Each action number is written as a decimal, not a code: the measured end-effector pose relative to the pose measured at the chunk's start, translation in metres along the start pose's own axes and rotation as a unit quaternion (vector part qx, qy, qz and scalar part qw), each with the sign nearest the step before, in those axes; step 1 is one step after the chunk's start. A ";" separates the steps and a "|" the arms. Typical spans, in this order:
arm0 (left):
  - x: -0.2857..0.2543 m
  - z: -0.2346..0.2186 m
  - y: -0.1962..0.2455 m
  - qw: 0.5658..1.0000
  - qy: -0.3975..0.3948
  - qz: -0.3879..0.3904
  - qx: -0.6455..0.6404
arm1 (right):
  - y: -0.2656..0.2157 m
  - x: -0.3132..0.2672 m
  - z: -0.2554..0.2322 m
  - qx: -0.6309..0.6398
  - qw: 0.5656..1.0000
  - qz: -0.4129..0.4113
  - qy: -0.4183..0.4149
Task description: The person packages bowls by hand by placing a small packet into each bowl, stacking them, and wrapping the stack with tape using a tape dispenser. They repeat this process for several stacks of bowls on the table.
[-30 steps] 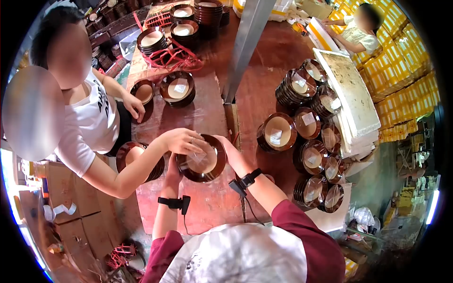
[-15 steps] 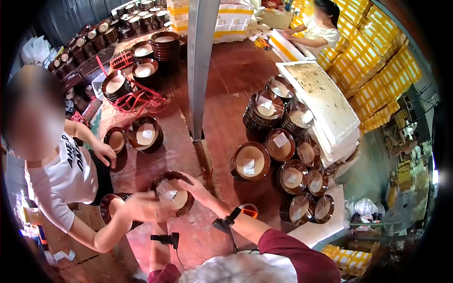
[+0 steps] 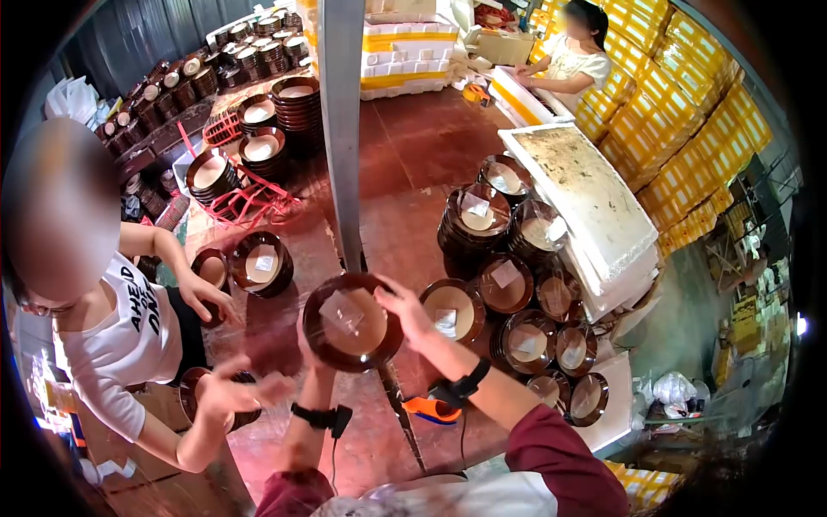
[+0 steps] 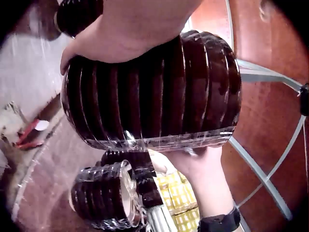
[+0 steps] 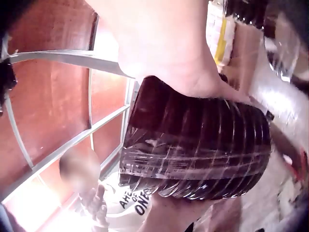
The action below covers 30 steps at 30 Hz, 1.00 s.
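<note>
Both hands hold a wrapped stack of dark brown bowls (image 3: 353, 332) between them, above the table. Clear film and a pale label cover the top bowl's light inside. My left hand (image 4: 130, 31) grips one side of the ribbed stack; in the head view much of it is hidden beneath the rim. My right hand (image 5: 169, 58) holds the opposite side, its thumb over the rim in the head view. To the left, another person's hand (image 3: 241, 392), blurred, is apart from the stack.
Several wrapped bowl stacks (image 3: 452, 308) crowd the right side of the red table (image 3: 405, 146). A metal post (image 3: 343, 129) rises from its middle. White foam boards (image 3: 586, 185) lie behind the stacks. An orange tape dispenser (image 3: 431, 411) is near my right forearm. Red strapping (image 3: 258, 202) lies far left.
The stack has moved right and up from beside the other person's hand, which has let go of it and drawn back left. The head view has also swung, showing more of the far side.
</note>
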<state>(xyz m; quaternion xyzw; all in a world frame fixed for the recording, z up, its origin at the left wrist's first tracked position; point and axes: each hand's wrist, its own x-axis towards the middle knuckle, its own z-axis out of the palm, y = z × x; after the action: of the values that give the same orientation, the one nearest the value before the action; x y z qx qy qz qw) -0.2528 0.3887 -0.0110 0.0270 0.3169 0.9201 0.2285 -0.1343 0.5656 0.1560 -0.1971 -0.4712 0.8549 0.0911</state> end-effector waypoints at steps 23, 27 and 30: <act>0.113 0.046 -0.190 0.995 0.042 -0.075 -0.045 | -0.033 0.173 -0.155 -0.254 0.962 -0.053 0.090; 0.111 0.061 -0.186 0.993 0.058 -0.070 -0.075 | -0.037 0.180 -0.147 -0.436 0.863 -0.212 0.145; 0.123 0.066 -0.188 0.994 0.054 -0.063 -0.077 | -0.040 0.181 -0.143 -0.520 0.804 -0.231 0.172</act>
<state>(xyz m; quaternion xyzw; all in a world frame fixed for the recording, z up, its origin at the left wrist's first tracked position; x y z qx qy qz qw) -0.2742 0.6110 -0.0817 -0.0607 0.2580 0.9256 0.2703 -0.2387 0.7594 0.0756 -0.2444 -0.8534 0.3873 0.2491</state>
